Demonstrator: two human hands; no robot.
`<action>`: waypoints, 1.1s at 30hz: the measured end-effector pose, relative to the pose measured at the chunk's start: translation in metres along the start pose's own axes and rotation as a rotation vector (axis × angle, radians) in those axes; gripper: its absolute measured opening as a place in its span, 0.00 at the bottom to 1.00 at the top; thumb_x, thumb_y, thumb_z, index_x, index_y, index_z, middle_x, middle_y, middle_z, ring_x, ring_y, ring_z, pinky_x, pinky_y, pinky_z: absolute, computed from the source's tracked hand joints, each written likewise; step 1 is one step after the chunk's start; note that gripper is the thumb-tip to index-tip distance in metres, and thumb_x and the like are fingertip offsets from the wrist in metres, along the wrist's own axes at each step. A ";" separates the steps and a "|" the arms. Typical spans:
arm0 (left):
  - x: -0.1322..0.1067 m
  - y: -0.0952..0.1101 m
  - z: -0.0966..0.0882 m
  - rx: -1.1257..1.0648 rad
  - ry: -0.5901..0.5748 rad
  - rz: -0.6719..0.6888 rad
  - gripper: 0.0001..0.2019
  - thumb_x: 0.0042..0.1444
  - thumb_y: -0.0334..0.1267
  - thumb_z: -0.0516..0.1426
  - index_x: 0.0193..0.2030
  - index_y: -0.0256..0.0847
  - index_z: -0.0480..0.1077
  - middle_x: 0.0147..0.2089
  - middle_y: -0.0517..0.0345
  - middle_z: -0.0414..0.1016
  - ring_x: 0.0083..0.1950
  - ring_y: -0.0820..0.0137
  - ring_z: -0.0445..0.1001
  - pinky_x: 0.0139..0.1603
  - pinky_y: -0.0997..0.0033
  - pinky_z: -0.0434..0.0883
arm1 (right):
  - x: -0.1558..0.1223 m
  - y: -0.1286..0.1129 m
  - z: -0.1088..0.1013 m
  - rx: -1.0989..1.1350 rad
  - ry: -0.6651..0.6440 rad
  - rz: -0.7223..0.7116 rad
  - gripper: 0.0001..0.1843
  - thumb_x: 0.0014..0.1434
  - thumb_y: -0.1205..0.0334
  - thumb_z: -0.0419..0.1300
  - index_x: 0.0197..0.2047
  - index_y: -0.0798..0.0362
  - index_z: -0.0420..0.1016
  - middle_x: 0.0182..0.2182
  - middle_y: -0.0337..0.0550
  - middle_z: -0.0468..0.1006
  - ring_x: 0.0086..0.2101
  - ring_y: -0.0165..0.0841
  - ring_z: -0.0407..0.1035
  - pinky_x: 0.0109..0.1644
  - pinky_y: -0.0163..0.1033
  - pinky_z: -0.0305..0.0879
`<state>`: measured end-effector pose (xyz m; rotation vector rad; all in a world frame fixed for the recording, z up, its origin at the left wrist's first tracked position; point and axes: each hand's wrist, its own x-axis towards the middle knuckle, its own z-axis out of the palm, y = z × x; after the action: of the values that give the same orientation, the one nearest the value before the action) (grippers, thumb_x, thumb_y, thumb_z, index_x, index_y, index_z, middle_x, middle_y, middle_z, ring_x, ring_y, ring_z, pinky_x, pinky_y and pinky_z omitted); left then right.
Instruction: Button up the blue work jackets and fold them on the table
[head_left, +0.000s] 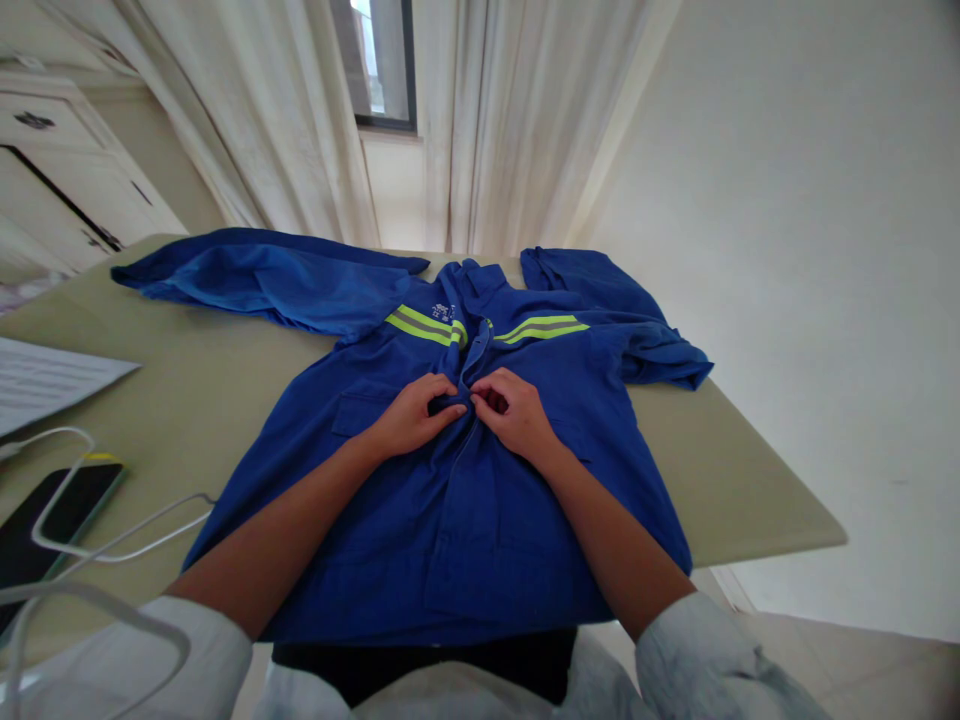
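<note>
A blue work jacket (525, 510) with yellow-green and grey reflective stripes lies spread out, front side up. White lettering marks its chest on the left. At the front opening, my left hand (420, 412) pinches the jacket's front edge between thumb and fingers. Close beside it, my right hand (514, 410) pinches the opposite side of the same opening, the fingertips of both hands nearly touching. Any button between the fingertips is hidden. Above the hands the placket stands partly raised and open toward the collar; below them the front edges lie together.
The jacket rests on a pale green table (750, 480). At the left lie a dark phone (71, 510), a white cable (142, 545) and a printed paper sheet (56, 380). Curtains (517, 120) hang behind the table, a white cabinet (67, 150) stands back left, and a wall (825, 250) rises at right.
</note>
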<state>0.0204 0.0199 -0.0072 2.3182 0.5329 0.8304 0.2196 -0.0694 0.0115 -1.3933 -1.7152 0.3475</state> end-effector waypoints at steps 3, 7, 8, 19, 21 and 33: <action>0.000 0.000 0.000 -0.029 -0.006 -0.006 0.10 0.67 0.47 0.60 0.40 0.43 0.73 0.39 0.57 0.77 0.42 0.65 0.74 0.46 0.64 0.69 | 0.001 0.001 -0.001 -0.007 -0.021 0.002 0.07 0.65 0.62 0.61 0.41 0.51 0.81 0.33 0.42 0.77 0.30 0.32 0.69 0.37 0.38 0.65; 0.000 -0.001 0.000 -0.026 -0.032 -0.017 0.09 0.68 0.46 0.60 0.40 0.43 0.73 0.38 0.57 0.77 0.42 0.65 0.74 0.46 0.64 0.69 | 0.000 0.003 -0.001 -0.017 -0.024 -0.017 0.08 0.65 0.62 0.61 0.43 0.52 0.81 0.33 0.42 0.76 0.30 0.31 0.68 0.37 0.37 0.65; 0.000 -0.001 0.000 -0.015 -0.037 -0.015 0.09 0.68 0.45 0.60 0.40 0.43 0.73 0.38 0.57 0.77 0.42 0.65 0.73 0.46 0.64 0.68 | -0.001 0.003 -0.001 -0.024 -0.024 -0.027 0.08 0.65 0.62 0.60 0.43 0.52 0.81 0.33 0.42 0.75 0.30 0.31 0.68 0.38 0.37 0.65; 0.001 0.007 -0.003 0.094 -0.055 0.114 0.09 0.72 0.42 0.56 0.42 0.40 0.73 0.39 0.55 0.76 0.42 0.64 0.72 0.49 0.62 0.67 | 0.001 0.004 0.001 -0.015 -0.081 -0.070 0.02 0.62 0.66 0.59 0.36 0.52 0.72 0.30 0.38 0.68 0.30 0.31 0.64 0.37 0.36 0.60; 0.000 0.006 -0.002 0.119 -0.055 0.135 0.09 0.72 0.41 0.55 0.44 0.40 0.74 0.41 0.55 0.77 0.43 0.64 0.73 0.50 0.61 0.67 | 0.001 0.004 0.001 0.000 -0.084 -0.059 0.02 0.61 0.66 0.59 0.35 0.51 0.70 0.30 0.37 0.67 0.29 0.30 0.63 0.36 0.36 0.59; -0.002 0.009 -0.012 0.581 0.094 0.342 0.08 0.72 0.41 0.58 0.47 0.41 0.77 0.42 0.55 0.81 0.45 0.63 0.74 0.50 0.59 0.65 | 0.003 0.003 0.004 0.243 -0.179 0.206 0.06 0.57 0.58 0.58 0.32 0.51 0.69 0.26 0.34 0.65 0.26 0.29 0.58 0.31 0.35 0.54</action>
<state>0.0125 0.0170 0.0050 2.9724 0.4667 1.0532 0.2185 -0.0644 0.0082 -1.3928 -1.6099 0.7894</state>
